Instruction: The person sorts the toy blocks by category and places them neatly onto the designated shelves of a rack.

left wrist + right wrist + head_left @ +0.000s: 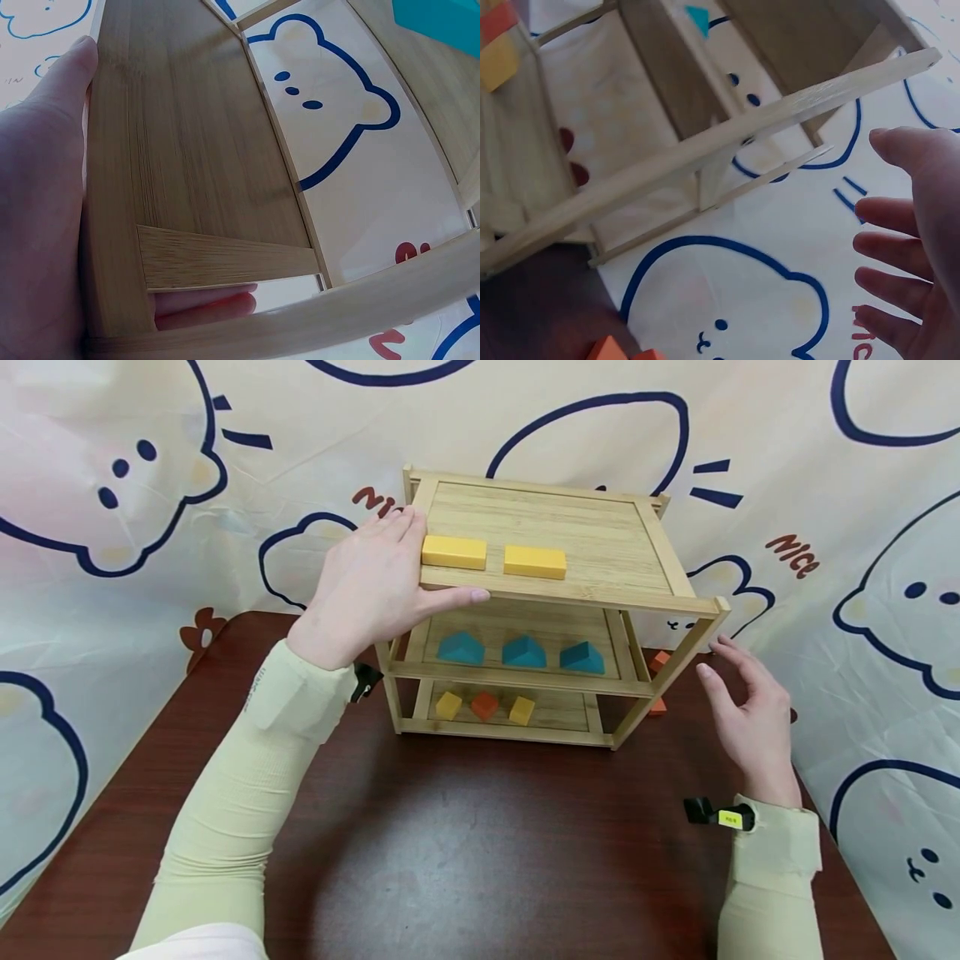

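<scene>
A three-tier wooden shelf [540, 518] stands on the table. My left hand [375, 581] holds its upper left front corner, the thumb along the front edge and the fingers along the left side. In the left wrist view those fingers [206, 304] show through the gap beside the top board. Just right of the left hand, two yellow rectangular blocks [454, 552] lie on the top tier. Three blue triangular blocks [522, 652] sit in a row on the middle tier. My right hand [753, 718] hovers to the shelf's right, fingers relaxed and apart, holding nothing.
On the bottom tier are two yellow blocks [448, 706] and an orange block [484, 706] between them. Orange blocks [657, 707] lie on the dark table [480, 835] past the shelf's right side. A cartoon-print cloth [810, 468] hangs behind and around.
</scene>
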Available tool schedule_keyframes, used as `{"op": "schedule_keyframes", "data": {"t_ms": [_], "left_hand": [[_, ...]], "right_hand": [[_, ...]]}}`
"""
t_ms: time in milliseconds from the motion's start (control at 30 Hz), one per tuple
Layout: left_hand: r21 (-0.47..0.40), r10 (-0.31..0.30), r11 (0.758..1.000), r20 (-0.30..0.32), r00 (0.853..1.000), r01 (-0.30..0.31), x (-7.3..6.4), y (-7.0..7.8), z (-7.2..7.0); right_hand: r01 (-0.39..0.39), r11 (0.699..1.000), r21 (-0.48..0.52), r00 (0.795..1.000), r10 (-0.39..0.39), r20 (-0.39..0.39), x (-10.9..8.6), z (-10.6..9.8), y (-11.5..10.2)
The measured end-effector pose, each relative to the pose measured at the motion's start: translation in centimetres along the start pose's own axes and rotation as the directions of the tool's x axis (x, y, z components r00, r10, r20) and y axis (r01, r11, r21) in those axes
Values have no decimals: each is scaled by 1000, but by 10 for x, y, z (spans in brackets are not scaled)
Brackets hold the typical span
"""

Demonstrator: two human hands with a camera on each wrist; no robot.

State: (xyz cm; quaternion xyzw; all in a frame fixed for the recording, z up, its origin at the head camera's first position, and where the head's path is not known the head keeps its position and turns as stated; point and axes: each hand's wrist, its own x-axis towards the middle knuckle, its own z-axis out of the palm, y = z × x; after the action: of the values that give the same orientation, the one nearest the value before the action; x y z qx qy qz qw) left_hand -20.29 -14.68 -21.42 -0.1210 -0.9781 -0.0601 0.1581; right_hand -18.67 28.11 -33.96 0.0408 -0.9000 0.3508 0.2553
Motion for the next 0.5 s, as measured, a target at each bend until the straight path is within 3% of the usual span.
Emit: {"op": "schedule_keyframes", "data": {"t_ms": [233, 500], "left_hand": [[-1, 4, 1000, -9, 1000, -4, 1, 0, -1], [-7, 6, 1000, -10, 1000, -6, 0, 0, 0]], "right_hand": [[12, 998, -64, 992, -4, 126, 10, 5, 15], [8, 986, -168, 959, 40, 282, 25, 10, 33]]}}
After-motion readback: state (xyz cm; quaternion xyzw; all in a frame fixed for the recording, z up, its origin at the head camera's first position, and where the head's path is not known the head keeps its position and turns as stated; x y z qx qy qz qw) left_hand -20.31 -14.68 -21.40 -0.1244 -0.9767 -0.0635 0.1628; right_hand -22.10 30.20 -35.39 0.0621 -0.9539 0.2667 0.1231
